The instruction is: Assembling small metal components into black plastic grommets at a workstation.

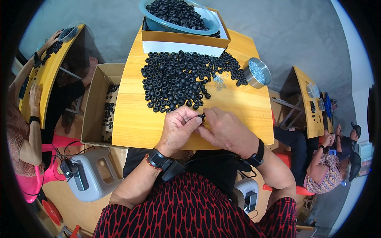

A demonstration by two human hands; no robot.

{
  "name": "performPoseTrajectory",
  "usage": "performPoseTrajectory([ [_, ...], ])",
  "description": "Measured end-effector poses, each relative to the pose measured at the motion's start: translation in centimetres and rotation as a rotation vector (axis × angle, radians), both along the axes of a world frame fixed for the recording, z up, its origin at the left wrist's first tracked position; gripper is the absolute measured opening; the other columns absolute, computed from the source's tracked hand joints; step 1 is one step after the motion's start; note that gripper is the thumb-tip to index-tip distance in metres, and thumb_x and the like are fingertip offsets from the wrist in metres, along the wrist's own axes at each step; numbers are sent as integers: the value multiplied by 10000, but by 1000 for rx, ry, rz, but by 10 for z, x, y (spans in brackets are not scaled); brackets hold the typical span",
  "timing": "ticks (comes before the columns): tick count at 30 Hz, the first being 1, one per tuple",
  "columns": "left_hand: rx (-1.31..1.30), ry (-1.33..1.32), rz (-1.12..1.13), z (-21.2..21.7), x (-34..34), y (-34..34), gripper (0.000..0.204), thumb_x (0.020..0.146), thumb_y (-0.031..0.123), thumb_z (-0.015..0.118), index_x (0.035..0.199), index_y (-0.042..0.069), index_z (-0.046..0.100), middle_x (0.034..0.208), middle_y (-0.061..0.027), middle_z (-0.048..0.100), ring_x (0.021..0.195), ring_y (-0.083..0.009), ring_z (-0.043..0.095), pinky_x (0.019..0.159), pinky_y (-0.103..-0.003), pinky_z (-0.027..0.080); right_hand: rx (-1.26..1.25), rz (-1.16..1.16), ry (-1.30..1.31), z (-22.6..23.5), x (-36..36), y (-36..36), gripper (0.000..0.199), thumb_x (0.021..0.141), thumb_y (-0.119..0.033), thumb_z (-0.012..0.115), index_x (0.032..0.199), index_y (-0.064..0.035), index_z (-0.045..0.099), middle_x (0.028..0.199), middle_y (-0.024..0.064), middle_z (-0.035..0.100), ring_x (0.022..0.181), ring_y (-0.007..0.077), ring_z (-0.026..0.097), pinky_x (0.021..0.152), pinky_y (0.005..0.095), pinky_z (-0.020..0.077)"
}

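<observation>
A small black rubber ring (202,116) sits pinched between both hands at the desk's (131,127) near edge, below a heap of matching rings (186,79). Grey floor surrounds the wooden top. The left hand (179,127) and right hand (226,130) meet fingertip to fingertip, both gripping it.

Two cardboard boxes (97,104), one metal cup (256,72)

Cardboard box (95,85) beside the wooden table (135,123), grey plastic stool (95,178) below, co-workers at neighbouring tables.
</observation>
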State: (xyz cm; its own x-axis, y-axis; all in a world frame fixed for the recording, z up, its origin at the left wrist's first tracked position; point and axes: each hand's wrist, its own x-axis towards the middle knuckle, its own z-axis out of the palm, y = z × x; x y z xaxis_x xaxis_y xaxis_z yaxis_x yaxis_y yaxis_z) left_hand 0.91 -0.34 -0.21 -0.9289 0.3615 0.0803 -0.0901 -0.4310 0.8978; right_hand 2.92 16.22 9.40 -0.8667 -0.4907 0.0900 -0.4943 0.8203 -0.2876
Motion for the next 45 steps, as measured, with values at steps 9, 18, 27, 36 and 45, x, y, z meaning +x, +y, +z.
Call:
performPoseTrajectory([
  [9, 31, -31, 1, 1, 0, -2, 32, 959, 17, 644, 930, 3, 638, 845, -52, 712, 737, -65, 638, 680, -230, 542, -8, -58, 79, -12, 2, -5, 299, 885, -243, 725, 897, -4, 545, 787, 183, 578, 680, 389, 633, 580, 462, 504],
  [18, -31, 1, 68, 2, 2, 0, 26, 946, -16, 639, 921, -9, 635, 831, -31, 697, 735, -47, 611, 666, -217, 519, 28, -89, 118, -24, 3, -11, 256, 905, -235, 676, 859, -12, 561, 755, 162, 576, 635, 347, 634, 551, 431, 507],
  [27, -111, 47, 122, -3, 1, 1, 40, 939, -11, 646, 905, 8, 641, 805, 4, 659, 724, -21, 561, 662, -214, 493, 42, -112, 170, -30, 4, -14, 239, 884, -218, 704, 821, -44, 552, 727, 134, 570, 620, 337, 628, 539, 431, 496],
  [36, -85, -8, 159, -3, 2, 2, 67, 939, 5, 655, 874, 19, 647, 792, 23, 643, 713, -13, 536, 640, -195, 456, 39, -97, 189, -31, 2, -15, 242, 879, -215, 707, 839, -38, 546, 743, 139, 578, 621, 338, 635, 530, 425, 498],
  [45, -106, 6, 172, 4, 2, 1, 45, 947, 1, 631, 905, -5, 646, 789, 12, 647, 702, -18, 552, 645, -204, 479, 44, -101, 236, -40, 1, -22, 242, 879, -235, 687, 817, -35, 566, 726, 130, 584, 612, 311, 651, 530, 408, 520],
])
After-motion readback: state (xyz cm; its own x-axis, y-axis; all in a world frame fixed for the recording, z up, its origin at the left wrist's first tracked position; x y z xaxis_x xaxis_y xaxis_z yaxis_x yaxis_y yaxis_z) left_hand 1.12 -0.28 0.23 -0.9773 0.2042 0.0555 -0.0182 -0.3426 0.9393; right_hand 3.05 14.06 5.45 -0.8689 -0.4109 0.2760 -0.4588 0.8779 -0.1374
